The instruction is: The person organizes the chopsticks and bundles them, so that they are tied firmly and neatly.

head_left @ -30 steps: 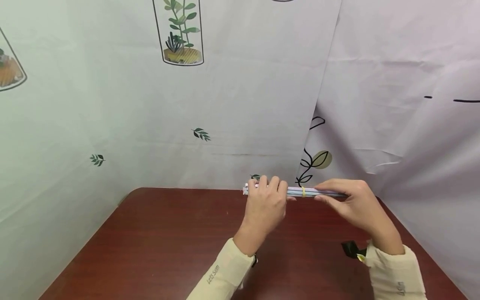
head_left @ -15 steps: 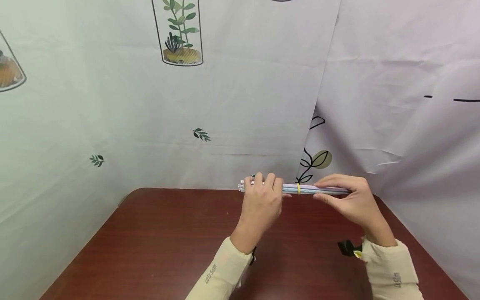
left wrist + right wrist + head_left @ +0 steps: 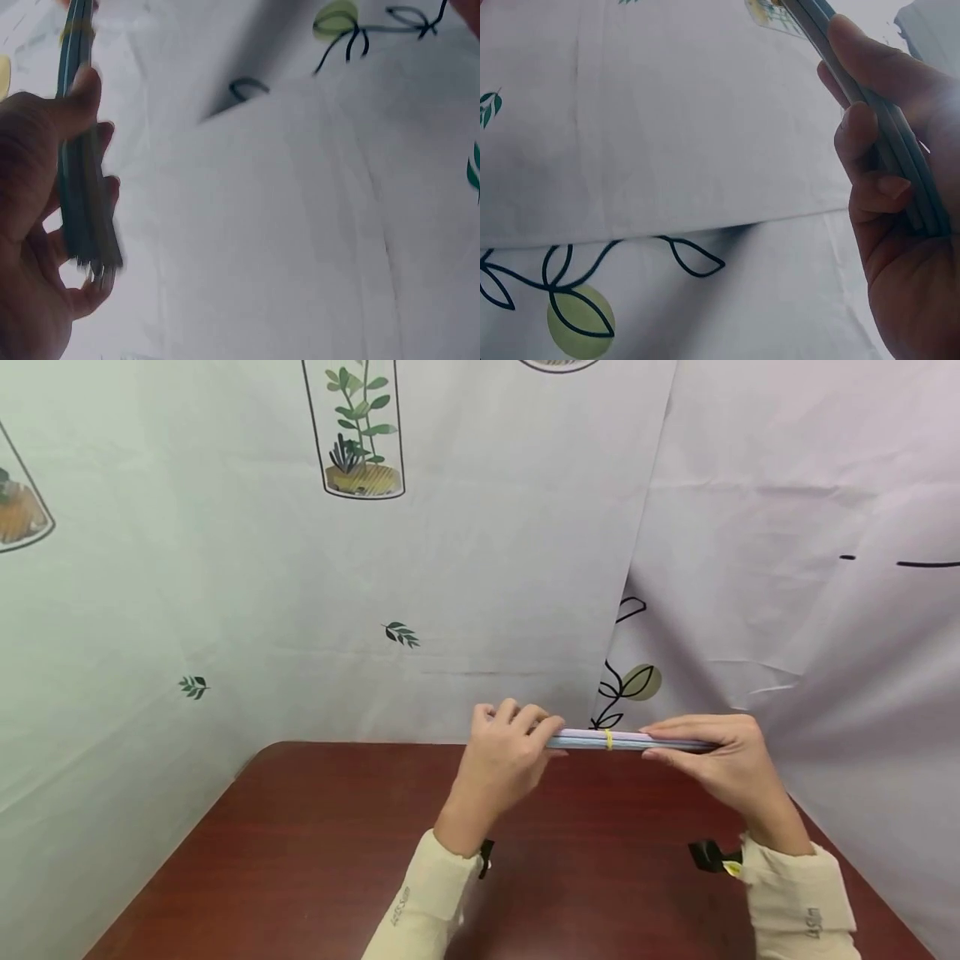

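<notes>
A slim bundle of pastel pink and blue sticks is held level above the far edge of the table. A yellow rubber band circles it between the hands. My left hand grips the left part, its fingers over the top and thumb underneath. That end is hidden behind the fingers in the head view. In the left wrist view, the stick ends show near the little finger of the left hand. My right hand holds the other end between thumb and fingers. In the right wrist view, curled fingers wrap the sticks.
Below the hands lies a dark red-brown wooden table. White cloth printed with plants hangs behind it and along both sides. A black strap shows by the right sleeve, and another dark piece by the left cuff.
My left hand has shifted left, and its fingers now cover the left end that stuck out before. The right hand moved slightly left, then back right. More of the bundle shows between the hands.
</notes>
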`<state>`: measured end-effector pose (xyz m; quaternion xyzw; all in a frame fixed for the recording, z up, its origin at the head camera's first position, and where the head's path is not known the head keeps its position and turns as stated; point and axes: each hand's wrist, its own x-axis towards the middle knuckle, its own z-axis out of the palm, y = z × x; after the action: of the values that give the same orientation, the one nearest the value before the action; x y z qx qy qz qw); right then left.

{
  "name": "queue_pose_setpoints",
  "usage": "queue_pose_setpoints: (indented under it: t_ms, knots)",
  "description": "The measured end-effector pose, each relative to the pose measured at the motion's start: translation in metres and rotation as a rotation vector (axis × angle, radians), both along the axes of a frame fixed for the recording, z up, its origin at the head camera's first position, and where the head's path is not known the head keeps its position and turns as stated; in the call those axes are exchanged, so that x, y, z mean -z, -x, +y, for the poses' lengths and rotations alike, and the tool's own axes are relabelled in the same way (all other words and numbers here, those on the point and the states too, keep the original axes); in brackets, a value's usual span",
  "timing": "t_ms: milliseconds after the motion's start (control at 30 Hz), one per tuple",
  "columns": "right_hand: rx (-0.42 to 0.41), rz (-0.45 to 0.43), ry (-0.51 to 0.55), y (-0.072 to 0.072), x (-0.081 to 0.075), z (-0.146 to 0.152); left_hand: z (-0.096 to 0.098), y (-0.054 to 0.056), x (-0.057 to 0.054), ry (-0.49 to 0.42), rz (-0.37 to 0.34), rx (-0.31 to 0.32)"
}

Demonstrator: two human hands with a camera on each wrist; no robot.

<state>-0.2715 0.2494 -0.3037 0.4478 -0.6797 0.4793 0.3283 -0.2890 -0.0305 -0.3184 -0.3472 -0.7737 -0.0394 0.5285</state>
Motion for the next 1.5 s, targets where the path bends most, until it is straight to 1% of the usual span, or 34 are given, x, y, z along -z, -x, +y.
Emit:
queue_pose_setpoints:
  t_ms: [67,100,233,300,333,400,433,500,567,667,733,767,833,900,967,1067,1167,1233,1300,1367,1433,1500]
  knots:
    - [-0.016,-0.003,0.015,-0.001,0.000,0.003,-0.009,0.003,-0.002,-0.019,-0.050,0.081]
    - [-0.026,-0.003,0.023,-0.001,-0.001,0.004,-0.014,0.004,-0.003,-0.032,-0.088,0.131]
    - [-0.036,-0.024,0.052,-0.004,-0.002,0.007,-0.028,0.013,-0.002,-0.117,-0.270,0.377]
    - [-0.036,-0.043,0.069,-0.006,-0.003,0.008,-0.030,0.017,0.000,-0.179,-0.335,0.498]
    - [-0.038,-0.053,0.078,-0.007,-0.003,0.008,-0.029,0.019,0.001,-0.209,-0.355,0.550]
    - [-0.057,-0.070,0.098,-0.007,-0.003,0.009,-0.026,0.021,0.003,-0.262,-0.376,0.649]
    - [-0.069,-0.078,0.108,-0.008,-0.003,0.009,-0.022,0.022,0.003,-0.288,-0.371,0.688]
    - [-0.102,-0.094,0.123,-0.008,-0.003,0.010,-0.015,0.023,0.005,-0.348,-0.348,0.758]
    - [-0.126,-0.108,0.126,-0.008,-0.002,0.009,-0.008,0.023,0.006,-0.408,-0.309,0.809]
    - [-0.145,-0.133,0.132,-0.008,0.000,0.009,-0.001,0.023,0.008,-0.479,-0.253,0.845]
    - [-0.144,-0.148,0.132,-0.007,0.002,0.009,0.000,0.022,0.008,-0.483,-0.260,0.853]
    - [-0.140,-0.155,0.131,-0.007,0.002,0.010,-0.001,0.022,0.007,-0.471,-0.275,0.856]
    - [-0.134,-0.170,0.121,-0.008,0.003,0.011,-0.004,0.019,0.005,-0.441,-0.332,0.871]
    - [-0.134,-0.181,0.094,-0.008,0.003,0.013,-0.008,0.015,0.000,-0.418,-0.393,0.887]
    - [-0.133,-0.188,0.059,-0.009,0.003,0.014,-0.012,0.009,-0.007,-0.404,-0.441,0.906]
    - [-0.126,-0.194,0.026,-0.008,0.002,0.015,-0.016,0.000,-0.017,-0.404,-0.483,0.927]
    - [-0.117,-0.201,0.034,-0.005,0.003,0.014,-0.018,-0.005,-0.022,-0.409,-0.511,0.931]
    - [-0.124,-0.209,0.047,-0.003,0.004,0.012,-0.017,-0.006,-0.021,-0.423,-0.522,0.927]
    - [-0.131,-0.217,0.060,-0.001,0.005,0.010,-0.017,-0.004,-0.019,-0.441,-0.525,0.921]
    - [-0.140,-0.221,0.072,0.001,0.006,0.009,-0.015,0.001,-0.013,-0.459,-0.521,0.915]
    - [-0.128,-0.214,0.074,0.001,0.006,0.007,-0.015,0.009,-0.005,-0.475,-0.523,0.914]
    - [-0.116,-0.188,0.059,0.001,0.006,0.006,-0.015,0.017,0.002,-0.484,-0.519,0.906]
